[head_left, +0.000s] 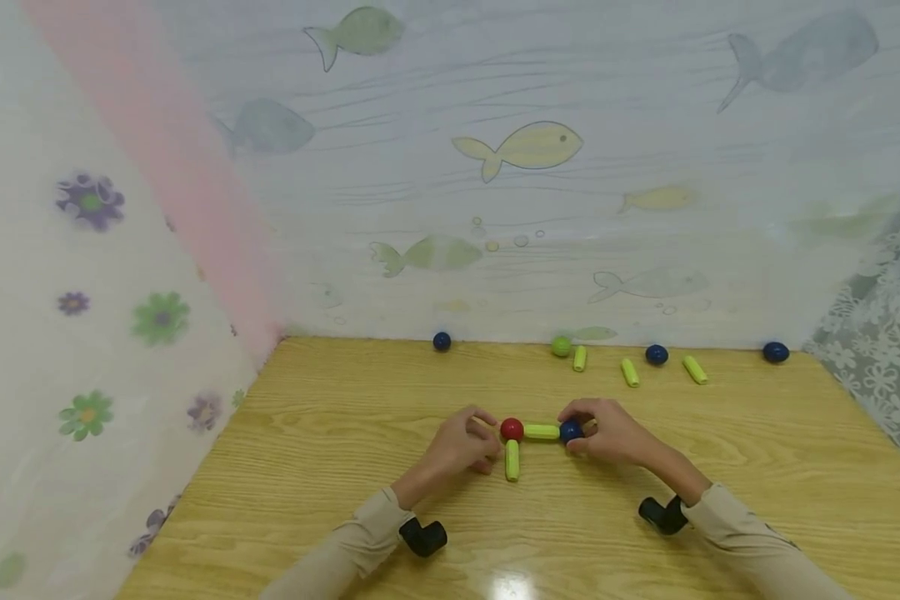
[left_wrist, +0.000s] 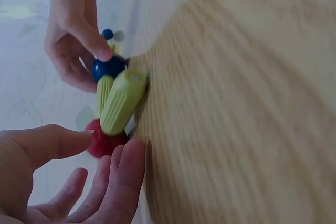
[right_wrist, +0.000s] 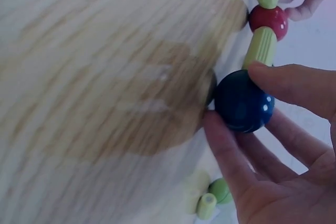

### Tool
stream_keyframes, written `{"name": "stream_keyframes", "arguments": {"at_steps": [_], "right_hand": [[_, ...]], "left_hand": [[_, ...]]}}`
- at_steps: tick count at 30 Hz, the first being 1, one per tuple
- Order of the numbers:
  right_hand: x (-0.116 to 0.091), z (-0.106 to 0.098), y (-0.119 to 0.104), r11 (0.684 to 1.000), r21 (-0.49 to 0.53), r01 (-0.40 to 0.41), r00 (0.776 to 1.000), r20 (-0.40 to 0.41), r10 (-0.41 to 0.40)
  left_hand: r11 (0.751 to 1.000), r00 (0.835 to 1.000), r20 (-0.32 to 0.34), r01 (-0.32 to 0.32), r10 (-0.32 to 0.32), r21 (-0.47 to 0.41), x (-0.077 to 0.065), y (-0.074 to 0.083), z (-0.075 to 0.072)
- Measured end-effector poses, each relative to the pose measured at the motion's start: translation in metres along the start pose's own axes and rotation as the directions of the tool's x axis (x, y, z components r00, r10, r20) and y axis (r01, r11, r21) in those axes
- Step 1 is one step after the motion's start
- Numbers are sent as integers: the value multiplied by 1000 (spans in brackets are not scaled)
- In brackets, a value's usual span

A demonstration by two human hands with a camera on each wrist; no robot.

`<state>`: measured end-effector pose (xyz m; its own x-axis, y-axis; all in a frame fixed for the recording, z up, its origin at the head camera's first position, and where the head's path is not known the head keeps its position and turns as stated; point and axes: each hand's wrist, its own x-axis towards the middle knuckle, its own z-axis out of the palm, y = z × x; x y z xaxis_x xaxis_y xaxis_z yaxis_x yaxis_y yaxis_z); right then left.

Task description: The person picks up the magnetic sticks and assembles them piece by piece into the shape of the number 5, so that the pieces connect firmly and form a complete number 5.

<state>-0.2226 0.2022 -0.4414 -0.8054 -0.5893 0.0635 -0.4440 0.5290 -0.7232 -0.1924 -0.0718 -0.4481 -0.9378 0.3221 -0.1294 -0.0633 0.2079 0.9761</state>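
Across the yellowish wood-grain surface point(head_left: 307, 467), between you and a pale backdrop point(head_left: 420, 192) printed with fish, with a flowered wall point(head_left: 112, 350) on the left and white lace point(head_left: 896, 333) on the right, a red ball point(head_left: 512, 429) meets two yellow-green sticks point(head_left: 542, 432), one reaching a blue ball point(head_left: 570, 431). Your right hand point(head_left: 611, 431) pinches that blue ball between thumb and fingers; your left hand point(head_left: 461, 443) is loosely spread beside the red one, whether touching you cannot tell. Near the surface's far edge lie three more sticks point(head_left: 630, 372), three dark blue balls point(head_left: 656, 355) and a green ball point(head_left: 561, 346).
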Motion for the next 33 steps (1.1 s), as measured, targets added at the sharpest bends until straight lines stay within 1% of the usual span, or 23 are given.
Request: {"name": "stream_keyframes", "arguments": {"at_steps": [2, 5, 9, 11, 14, 18, 21, 24, 27, 31, 33], "right_hand": [[2, 1, -1, 999, -37, 19, 1000, -5, -19], [5, 4, -2, 992, -103, 67, 997, -27, -70], [9, 9, -2, 980, -170, 101, 990, -76, -115], [11, 11, -1, 977, -190, 101, 988, -94, -120], [13, 13, -2, 976, -192, 100, 986, -109, -122], [15, 15, -4, 977, -184, 104, 985, -114, -126], [15, 15, -5, 978, -184, 100, 986, -115, -122], [15, 15, -5, 979, -181, 92, 987, -115, -114], [16, 15, -4, 981, -174, 87, 987, -116, -109], [17, 14, -2, 982, -170, 81, 988, -118, -102], [16, 14, -1, 983, -164, 79, 988, -117, -98]], "left_hand": [[1000, 1000, 1, -17, 17, 14, 3, -1, -7], [999, 999, -12, -29, 29, 29, 8, -1, -18], [999, 998, -53, -35, 37, 40, 17, -1, -33], [999, 996, -84, -29, 32, 44, 22, -1, -41], [999, 992, -127, -16, 21, 41, 30, 0, -53], [1000, 983, -182, 1, -1, -1, 41, 0, -70], [1000, 975, -221, 4, -4, -2, 52, 0, -80], [999, 964, -267, 3, 7, 35, 62, 2, -88], [1000, 952, -306, -10, 17, 26, 72, 4, -94], [999, 942, -334, -14, 26, 39, 82, 7, -101], [997, 938, -344, -9, 34, 75, 87, 6, -103]]}}
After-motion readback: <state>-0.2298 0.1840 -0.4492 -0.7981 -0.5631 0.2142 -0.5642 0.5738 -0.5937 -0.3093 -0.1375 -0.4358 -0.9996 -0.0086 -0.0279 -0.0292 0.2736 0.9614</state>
